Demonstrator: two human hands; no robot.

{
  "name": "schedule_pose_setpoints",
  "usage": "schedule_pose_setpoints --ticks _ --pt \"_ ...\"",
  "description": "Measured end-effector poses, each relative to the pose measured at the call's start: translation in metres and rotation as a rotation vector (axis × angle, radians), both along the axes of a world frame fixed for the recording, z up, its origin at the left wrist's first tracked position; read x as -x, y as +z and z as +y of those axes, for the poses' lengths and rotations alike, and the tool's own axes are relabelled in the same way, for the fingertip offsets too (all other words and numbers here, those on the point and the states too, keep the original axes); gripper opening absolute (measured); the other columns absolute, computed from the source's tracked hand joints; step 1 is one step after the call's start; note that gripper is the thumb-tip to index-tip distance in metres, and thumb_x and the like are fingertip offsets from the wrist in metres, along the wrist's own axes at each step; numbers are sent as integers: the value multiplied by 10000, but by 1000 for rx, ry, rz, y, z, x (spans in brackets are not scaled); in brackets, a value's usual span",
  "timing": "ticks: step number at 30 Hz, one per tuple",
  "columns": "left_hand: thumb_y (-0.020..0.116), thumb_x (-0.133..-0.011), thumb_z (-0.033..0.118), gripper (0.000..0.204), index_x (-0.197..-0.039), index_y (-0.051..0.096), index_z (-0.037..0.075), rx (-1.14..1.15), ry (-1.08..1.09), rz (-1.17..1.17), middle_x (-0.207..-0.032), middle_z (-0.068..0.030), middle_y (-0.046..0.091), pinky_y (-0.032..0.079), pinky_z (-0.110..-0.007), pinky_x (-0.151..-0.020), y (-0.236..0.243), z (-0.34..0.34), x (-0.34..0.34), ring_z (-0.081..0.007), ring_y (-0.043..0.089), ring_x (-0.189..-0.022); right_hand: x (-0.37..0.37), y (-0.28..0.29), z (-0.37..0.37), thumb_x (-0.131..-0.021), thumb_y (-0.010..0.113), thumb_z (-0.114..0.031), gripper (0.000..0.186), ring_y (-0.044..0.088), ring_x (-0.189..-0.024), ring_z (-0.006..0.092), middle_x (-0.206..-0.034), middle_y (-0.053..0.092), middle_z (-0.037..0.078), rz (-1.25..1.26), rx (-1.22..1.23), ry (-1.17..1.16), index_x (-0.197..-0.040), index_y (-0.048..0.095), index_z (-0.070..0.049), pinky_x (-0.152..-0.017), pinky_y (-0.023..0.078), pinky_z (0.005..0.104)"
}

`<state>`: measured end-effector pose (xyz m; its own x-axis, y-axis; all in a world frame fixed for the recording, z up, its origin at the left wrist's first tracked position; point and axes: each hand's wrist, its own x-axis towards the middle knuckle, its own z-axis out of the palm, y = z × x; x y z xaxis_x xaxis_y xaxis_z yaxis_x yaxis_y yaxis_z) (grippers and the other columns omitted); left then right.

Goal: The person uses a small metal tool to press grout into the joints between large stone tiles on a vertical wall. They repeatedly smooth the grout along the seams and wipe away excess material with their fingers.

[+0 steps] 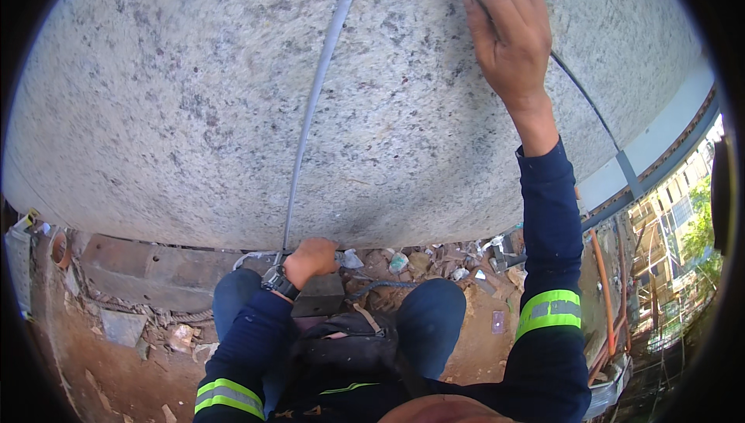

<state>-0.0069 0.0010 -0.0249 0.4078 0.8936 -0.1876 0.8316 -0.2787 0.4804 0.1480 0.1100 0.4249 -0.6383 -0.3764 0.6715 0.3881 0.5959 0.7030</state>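
Observation:
A large rounded body with a speckled whitish-grey covering (403, 112) fills the upper view. My right hand (512, 31) reaches up to it, with thumb and fingers closed around a thin dark strap (586, 97) that runs across the surface. Down its middle lies a grey strap (317, 85), apart from my right hand. At the lower end of that grey strap, under the body's bottom edge, my left hand (312, 258) is closed. Whatever its fingers hold is hidden. A watch (278, 280) is on my left wrist.
Curved metal pieces (147, 264) lie below the body on the left. Rubble and scraps (419, 260) cover the dirt beneath it. A dark bag (345, 345) is between my knees. On the right are an orange hose (603, 291) and the body's pale rim (660, 140).

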Motion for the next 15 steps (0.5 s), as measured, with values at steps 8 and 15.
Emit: schedule_pose_setpoints --ticks 8,15 --pt "769 -892 379 477 -1218 707 36 -22 -20 24 -1135 -228 745 551 -503 -967 5 -5 -6 -409 694 -1124 16 -7 13 -884 768 -14 100 642 -898 295 -908 697 101 56 -93 71 -971 719 -15 -800 507 396" --pt "779 -879 364 466 -1201 713 33 -38 -3 -35 -1116 -228 749 560 -499 -957 13 -12 -11 -403 706 -1104 47 -6 -6 -812 685 58 108 582 -822 372 -782 545 151 96 -77 106 -829 596 -1 -759 455 464"
